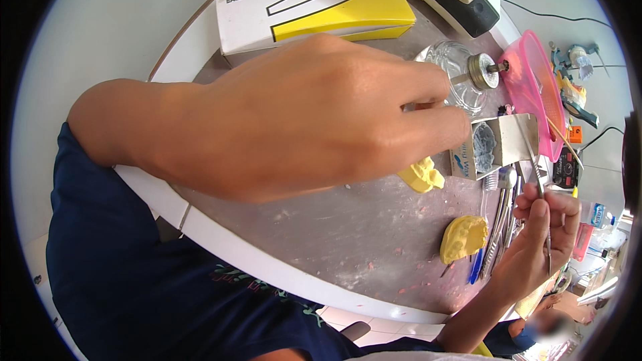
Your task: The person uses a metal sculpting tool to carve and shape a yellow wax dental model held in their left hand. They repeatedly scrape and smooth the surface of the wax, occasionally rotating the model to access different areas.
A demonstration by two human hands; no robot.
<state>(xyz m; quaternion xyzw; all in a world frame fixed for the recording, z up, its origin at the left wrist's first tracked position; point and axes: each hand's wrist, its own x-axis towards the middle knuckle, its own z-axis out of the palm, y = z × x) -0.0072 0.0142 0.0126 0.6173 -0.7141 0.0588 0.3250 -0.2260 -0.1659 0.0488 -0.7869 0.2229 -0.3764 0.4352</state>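
The work looks to be partway along: the right hand (543, 230) has the thin metal tool (539, 177) pinched between thumb and curled fingers, its upper end slanting up and away from that hand, its lower end passing down by the palm. The left hand (314, 117), back upward, has its fingers bent over; its grip is hidden, so I cannot tell what, if anything, it holds. A yellow plaster cast (422, 175) peeks out just under those fingers, whether gripped or merely lying there is unclear. The small carton (461, 162) beside the left fingertips is already open, with clear bluish wax (483, 147) showing. What remains cannot be judged, since the left hand covers most of that cast. A second yellow cast (463, 239) sits untouched to the left of the right hand. For moving, the widest bare stretch of table (321, 241) lies below the left hand, ending at the curved white edge (267, 264) nearest the body. Beyond the left fingers is tighter: a glass lamp (483, 70) and pink basket (531, 60) crowd there, and a row of tools (498, 220) lies just left of the right hand.
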